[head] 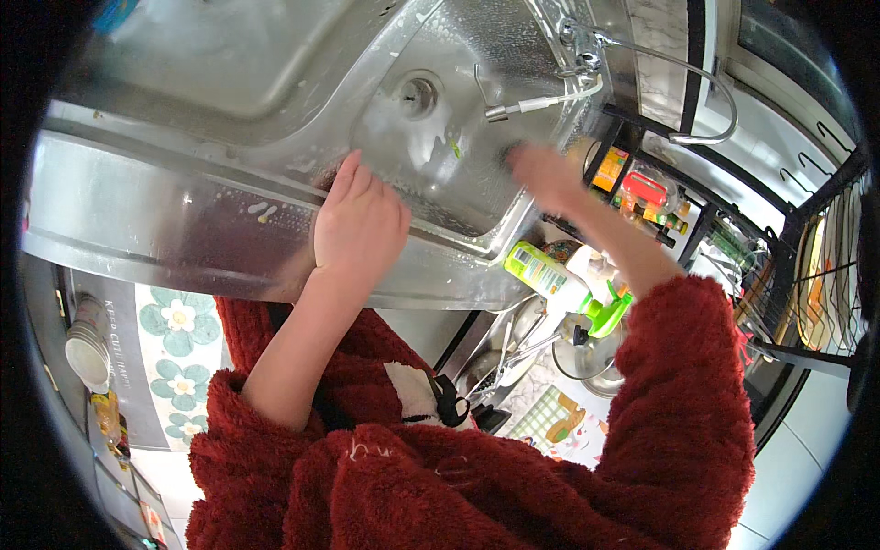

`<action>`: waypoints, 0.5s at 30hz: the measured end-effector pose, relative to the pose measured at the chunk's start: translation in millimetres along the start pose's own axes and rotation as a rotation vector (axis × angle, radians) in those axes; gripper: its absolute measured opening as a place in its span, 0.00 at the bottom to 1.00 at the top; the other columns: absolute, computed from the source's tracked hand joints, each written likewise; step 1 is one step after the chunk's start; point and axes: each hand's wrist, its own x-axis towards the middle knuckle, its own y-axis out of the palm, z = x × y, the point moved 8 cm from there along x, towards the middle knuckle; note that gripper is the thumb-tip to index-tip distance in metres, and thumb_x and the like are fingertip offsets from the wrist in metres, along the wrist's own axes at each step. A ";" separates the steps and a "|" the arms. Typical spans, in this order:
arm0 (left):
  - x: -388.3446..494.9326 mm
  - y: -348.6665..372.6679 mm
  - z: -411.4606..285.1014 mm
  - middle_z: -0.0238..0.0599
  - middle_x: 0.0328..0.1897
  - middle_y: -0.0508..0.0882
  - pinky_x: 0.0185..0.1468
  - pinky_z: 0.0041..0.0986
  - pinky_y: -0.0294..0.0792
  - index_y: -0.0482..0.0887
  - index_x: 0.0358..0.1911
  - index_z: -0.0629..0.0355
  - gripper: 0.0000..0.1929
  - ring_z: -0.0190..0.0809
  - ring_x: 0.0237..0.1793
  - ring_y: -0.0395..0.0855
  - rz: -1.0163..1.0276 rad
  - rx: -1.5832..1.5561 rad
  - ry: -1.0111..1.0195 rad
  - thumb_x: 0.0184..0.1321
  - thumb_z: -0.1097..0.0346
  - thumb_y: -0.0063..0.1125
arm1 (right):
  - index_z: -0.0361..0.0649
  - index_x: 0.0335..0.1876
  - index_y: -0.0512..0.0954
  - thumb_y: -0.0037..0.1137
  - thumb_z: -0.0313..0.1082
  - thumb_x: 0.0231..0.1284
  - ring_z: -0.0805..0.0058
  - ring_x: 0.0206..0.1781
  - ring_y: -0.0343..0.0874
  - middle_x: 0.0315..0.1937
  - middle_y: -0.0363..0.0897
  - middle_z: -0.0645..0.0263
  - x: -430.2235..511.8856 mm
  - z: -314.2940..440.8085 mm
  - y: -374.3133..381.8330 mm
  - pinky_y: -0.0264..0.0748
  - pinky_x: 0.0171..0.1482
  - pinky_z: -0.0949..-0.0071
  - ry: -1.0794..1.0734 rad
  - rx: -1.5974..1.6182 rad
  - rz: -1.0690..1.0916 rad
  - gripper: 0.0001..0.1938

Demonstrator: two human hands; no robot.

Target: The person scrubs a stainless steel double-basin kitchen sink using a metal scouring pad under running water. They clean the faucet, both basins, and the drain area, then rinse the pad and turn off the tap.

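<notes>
A steel sink basin (474, 62) with a round drain (417, 96) lies before me, its walls wet and dotted with suds. My left hand (361, 213) rests on the basin's near rim, fingers bent; whether anything is under it cannot be seen. Blurred by motion, my right hand (546, 175) is over the right side of the basin, and a dark patch shows at its fingertips, too unclear to name. A small green scrap (455, 147) lies on the basin floor. Above the basin, the faucet's pull-out spout (526, 106) hangs from the chrome faucet (584, 51).
A green-and-white spray bottle (546, 271) lies at the sink's right corner, beside a glass pot lid (588, 347). Past my right forearm stands a black rack (729, 192) with bottles and dishes. A second basin (206, 55) is at left. Stacked cups (89, 350) stand lower left.
</notes>
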 end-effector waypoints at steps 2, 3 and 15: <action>0.4 2.3 0.6 0.39 0.32 0.84 0.73 0.32 0.48 0.85 0.27 0.61 0.16 0.41 0.49 0.77 0.018 0.002 -0.011 0.60 0.58 0.46 | 0.42 0.45 0.79 0.48 0.33 0.58 0.60 0.51 0.77 0.47 0.78 0.59 21.6 -44.3 -21.2 0.74 0.52 0.61 0.189 -0.186 0.033 0.12; -0.2 -0.4 -0.8 0.39 0.32 0.84 0.73 0.32 0.48 0.85 0.27 0.61 0.16 0.41 0.49 0.77 -0.010 0.011 -0.002 0.60 0.58 0.46 | 0.42 0.44 0.79 0.48 0.33 0.58 0.60 0.51 0.77 0.45 0.79 0.59 21.9 -37.0 -15.7 0.75 0.52 0.61 0.158 -0.153 0.009 0.12; -0.8 -5.9 -0.5 0.41 0.28 0.82 0.70 0.33 0.56 0.82 0.23 0.61 0.13 0.42 0.43 0.77 -0.093 0.003 0.028 0.57 0.61 0.49 | 0.42 0.29 0.82 0.51 0.32 0.51 0.58 0.41 0.81 0.32 0.81 0.55 42.8 -17.7 -18.7 0.76 0.46 0.61 0.081 -0.034 -0.154 0.08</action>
